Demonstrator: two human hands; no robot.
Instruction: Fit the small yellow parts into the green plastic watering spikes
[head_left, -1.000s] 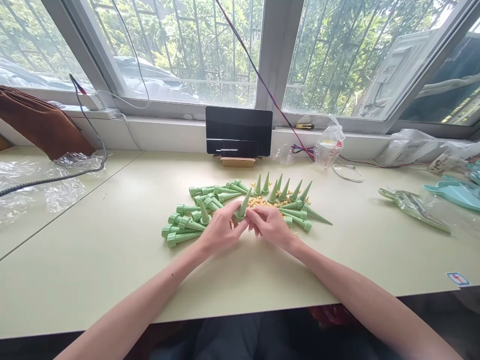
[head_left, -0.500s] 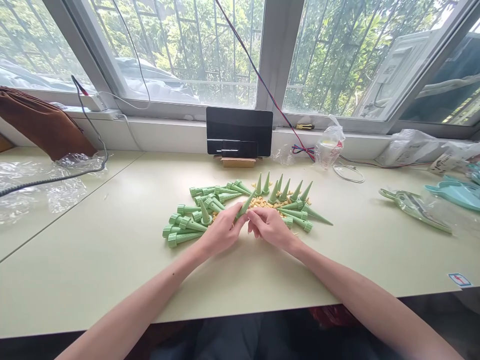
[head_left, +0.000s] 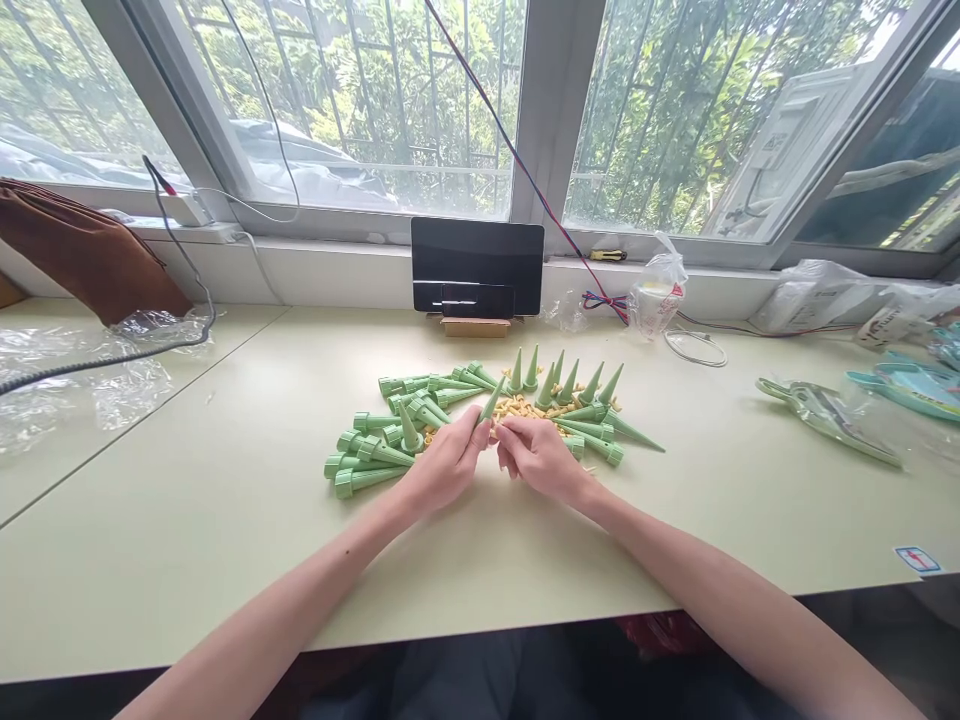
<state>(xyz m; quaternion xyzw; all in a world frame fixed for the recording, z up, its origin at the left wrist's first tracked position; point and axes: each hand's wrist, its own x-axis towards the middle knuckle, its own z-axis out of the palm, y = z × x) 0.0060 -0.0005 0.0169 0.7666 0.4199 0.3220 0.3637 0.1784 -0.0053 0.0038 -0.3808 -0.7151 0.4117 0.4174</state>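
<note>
My left hand (head_left: 452,455) is closed around a green plastic spike (head_left: 492,402), its pointed tip angled up and to the right. Close beside it, my right hand (head_left: 538,452) is pinched at the lower end of that spike; what its fingertips hold is too small to make out. A pile of small yellow pieces (head_left: 517,406) lies just beyond both hands. More green spikes (head_left: 375,447) lie on their sides at the left, one standing upright among them. Behind and right of the pile, several spikes (head_left: 568,383) stand point up, with others lying (head_left: 596,430) near my right hand.
A black tablet (head_left: 478,262) leans at the back on a stand with a phone before it. A plastic-wrapped cup (head_left: 657,298) and a coiled white cable (head_left: 696,347) sit back right. Green dustpans (head_left: 832,415) lie right; crumpled clear wrap (head_left: 112,370) and a brown bag (head_left: 82,250) are left.
The spike in my left hand has tilted and dropped slightly lower between the hands. Both hands stay close together in nearly the same place.
</note>
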